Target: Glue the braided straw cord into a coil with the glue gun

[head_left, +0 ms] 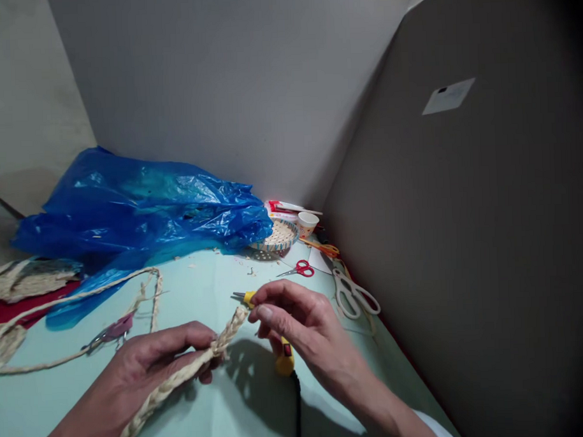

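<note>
Where a crumpled blue bag [142, 204] and a paper cup [308, 227] flank a shallow woven basket [283, 235] on the counter [193, 295], contents indistinct, the left hand [165, 351] pinches a braided cord [182, 376] near its end; the right hand [302, 321] curls at the tip, its grip unclear.

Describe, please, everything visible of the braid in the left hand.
The braid is pale straw-coloured, plaited from strands that look like dry plant fibre. It rises slantwise from the bottom picture edge, held near its upper end by the left hand. Its tip lies by the right hand's fingertips; contact there is unclear.
</note>
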Demonstrator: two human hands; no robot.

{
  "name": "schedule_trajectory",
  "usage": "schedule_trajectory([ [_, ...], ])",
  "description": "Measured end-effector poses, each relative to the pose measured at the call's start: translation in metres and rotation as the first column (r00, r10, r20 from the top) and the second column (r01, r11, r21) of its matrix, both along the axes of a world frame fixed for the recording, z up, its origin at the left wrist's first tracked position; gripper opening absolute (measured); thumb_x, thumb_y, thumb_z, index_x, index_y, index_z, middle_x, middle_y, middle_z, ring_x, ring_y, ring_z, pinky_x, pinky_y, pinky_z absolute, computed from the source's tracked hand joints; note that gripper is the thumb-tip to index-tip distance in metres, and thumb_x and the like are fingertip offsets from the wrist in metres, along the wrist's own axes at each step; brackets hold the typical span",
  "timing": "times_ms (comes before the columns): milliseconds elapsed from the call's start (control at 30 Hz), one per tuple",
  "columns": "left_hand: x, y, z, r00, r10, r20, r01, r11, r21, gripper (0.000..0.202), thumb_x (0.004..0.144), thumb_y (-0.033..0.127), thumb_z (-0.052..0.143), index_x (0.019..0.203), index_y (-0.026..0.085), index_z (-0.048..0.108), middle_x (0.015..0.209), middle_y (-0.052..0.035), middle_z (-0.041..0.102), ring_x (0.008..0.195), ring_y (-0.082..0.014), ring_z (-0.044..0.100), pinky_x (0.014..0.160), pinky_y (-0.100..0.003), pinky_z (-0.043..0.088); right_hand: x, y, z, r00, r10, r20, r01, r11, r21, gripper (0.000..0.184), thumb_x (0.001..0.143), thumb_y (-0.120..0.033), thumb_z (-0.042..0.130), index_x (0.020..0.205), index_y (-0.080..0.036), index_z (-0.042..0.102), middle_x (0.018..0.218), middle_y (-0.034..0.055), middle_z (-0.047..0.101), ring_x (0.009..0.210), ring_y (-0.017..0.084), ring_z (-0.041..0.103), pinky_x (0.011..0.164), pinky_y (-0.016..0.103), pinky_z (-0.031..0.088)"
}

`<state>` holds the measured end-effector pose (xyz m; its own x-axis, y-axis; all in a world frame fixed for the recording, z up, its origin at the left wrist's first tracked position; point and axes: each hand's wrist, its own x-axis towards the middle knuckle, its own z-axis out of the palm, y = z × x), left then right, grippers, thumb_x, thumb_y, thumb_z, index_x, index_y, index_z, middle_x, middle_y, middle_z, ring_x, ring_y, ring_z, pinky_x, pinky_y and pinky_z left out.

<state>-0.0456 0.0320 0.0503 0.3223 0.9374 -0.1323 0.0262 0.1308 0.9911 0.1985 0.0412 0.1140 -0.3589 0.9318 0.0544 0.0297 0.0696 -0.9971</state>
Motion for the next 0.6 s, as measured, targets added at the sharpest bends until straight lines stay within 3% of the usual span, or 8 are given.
schedule_trajectory([
  [133,0.009,-0.007,0.007,1.0,0.004,0.017,-0.005,0.999,0.038,0.026,0.077,0.06,0.085,0.092,0.039,0.088,0.104,0.0038,0.084,0.095,-0.0216,0.077,0.082,-0.02,0.06,-0.007,-0.004,0.001,0.989,0.065,-0.136,-0.069,0.997,-0.019,0.036,0.089,-0.051,0.082,0.096,-0.018,0.071,0.082,-0.0001,0.067,0.07,0.01,0.061,0.062,0.02,0.05],
  [200,0.012,-0.01,0.01,1.0,-0.003,0.017,0.002,0.999,0.051,0.025,0.077,0.061,0.084,0.089,0.039,0.088,0.102,0.004,0.084,0.093,-0.0205,0.076,0.08,-0.019,0.06,-0.008,-0.007,0.0,0.988,0.069,-0.142,-0.07,0.998,-0.004,0.032,0.091,-0.048,0.082,0.095,-0.018,0.072,0.082,-0.0003,0.068,0.068,0.009,0.061,0.061,0.019,0.048],
  [367,0.02,-0.018,0.021,0.985,0.155,-0.08,-0.149,0.986,0.078,0.02,0.074,0.056,0.084,0.079,0.037,0.088,0.095,0.0036,0.081,0.09,-0.0186,0.074,0.078,-0.017,0.057,-0.004,-0.008,-0.007,0.992,0.062,-0.107,-0.05,0.993,0.111,0.021,0.095,-0.039,0.08,0.1,-0.019,0.074,0.089,0.0,0.07,0.072,0.009,0.061,0.062,0.02,0.048],
  [600,0.025,-0.022,0.024,0.991,0.104,-0.08,-0.098,0.993,0.066,0.013,0.075,0.047,0.08,0.075,0.037,0.088,0.086,0.0031,0.081,0.083,-0.0187,0.075,0.074,-0.018,0.058,0.0,-0.008,-0.007,0.981,0.146,-0.13,-0.133,0.986,0.101,0.017,0.095,-0.035,0.079,0.096,-0.019,0.075,0.076,-0.0037,0.062,0.064,0.008,0.053,0.055,0.019,0.04],
])
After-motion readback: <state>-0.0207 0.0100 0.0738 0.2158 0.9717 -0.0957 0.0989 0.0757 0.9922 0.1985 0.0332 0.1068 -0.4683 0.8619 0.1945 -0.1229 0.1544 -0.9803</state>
